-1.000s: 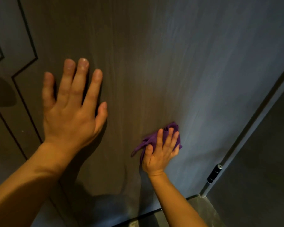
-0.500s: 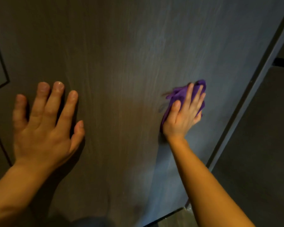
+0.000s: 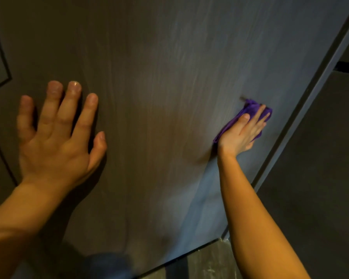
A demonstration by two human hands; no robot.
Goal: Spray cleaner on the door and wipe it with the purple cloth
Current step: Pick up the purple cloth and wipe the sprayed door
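The dark wood-grain door (image 3: pixel 159 97) fills most of the head view. My left hand (image 3: pixel 56 137) lies flat on it at the left, fingers spread, holding nothing. My right hand (image 3: pixel 243 133) presses the bunched purple cloth (image 3: pixel 250 108) against the door near its right edge. The cloth shows above my fingers and along my thumb; the part under my palm is hidden. No spray bottle is in view.
The door's right edge and dark frame (image 3: pixel 310 101) run diagonally just right of the cloth, with a dark wall (image 3: pixel 320 168) beyond. Grooved panel lines (image 3: pixel 6 73) mark the door's left side. A strip of floor (image 3: pixel 206 260) shows below the door.
My right hand has carried the cloth up the door and then right, toward the hinge edge. My left hand stays flat on the door. The view has shifted upward.
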